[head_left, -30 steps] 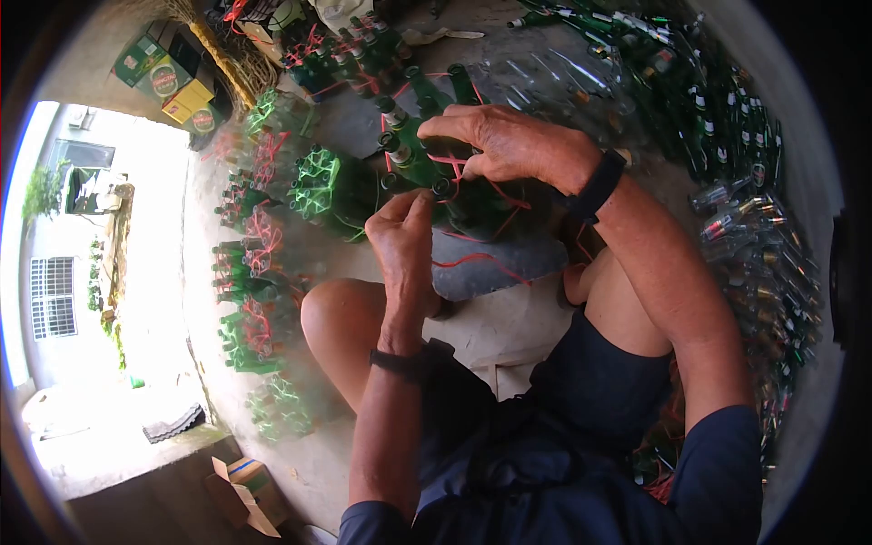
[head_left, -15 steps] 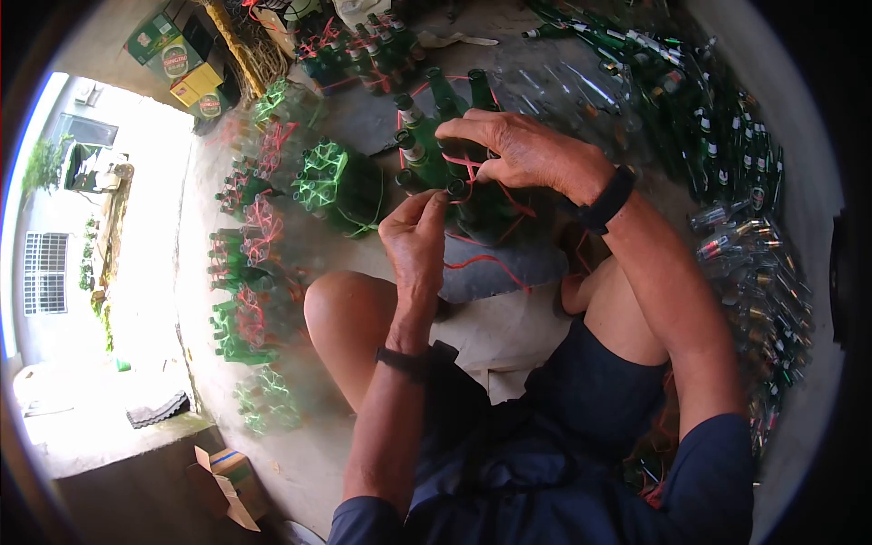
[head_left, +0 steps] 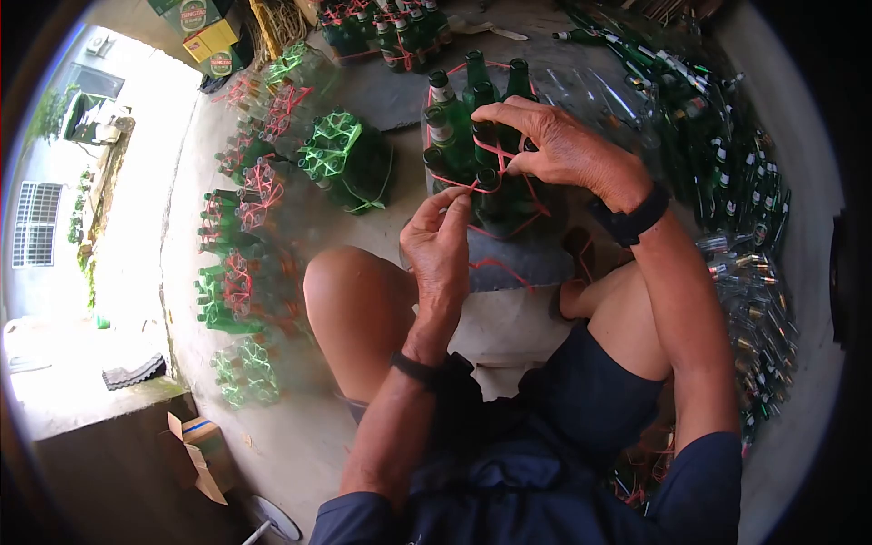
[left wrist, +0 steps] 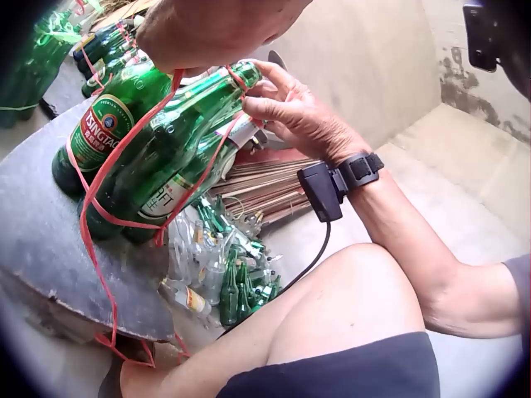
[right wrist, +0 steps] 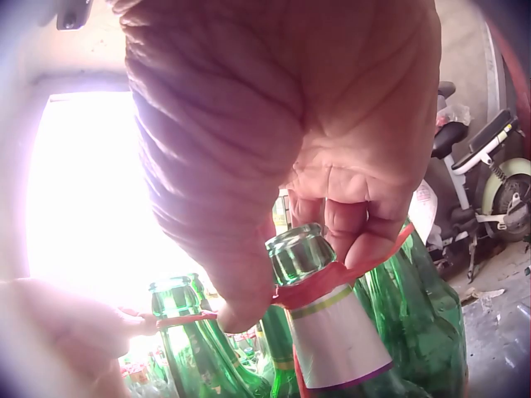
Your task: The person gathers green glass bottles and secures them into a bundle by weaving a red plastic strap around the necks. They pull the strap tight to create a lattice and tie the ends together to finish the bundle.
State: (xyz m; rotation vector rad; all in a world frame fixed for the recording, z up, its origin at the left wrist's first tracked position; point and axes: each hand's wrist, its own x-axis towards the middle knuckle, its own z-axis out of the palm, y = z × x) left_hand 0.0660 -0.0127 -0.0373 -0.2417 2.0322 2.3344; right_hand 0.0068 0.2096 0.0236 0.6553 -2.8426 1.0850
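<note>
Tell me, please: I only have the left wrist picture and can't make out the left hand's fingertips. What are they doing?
Observer: In the head view, the left hand pinches a red ribbon between thumb and finger.
Visitor: Oh, neat! Is there any vehicle about?
Observer: Yes, a two-wheeler stands at the right side of the right wrist view.
Visitor: And any boxes lying open?
Observer: One, an open cardboard box with its flaps out, at the lower left of the head view.
</note>
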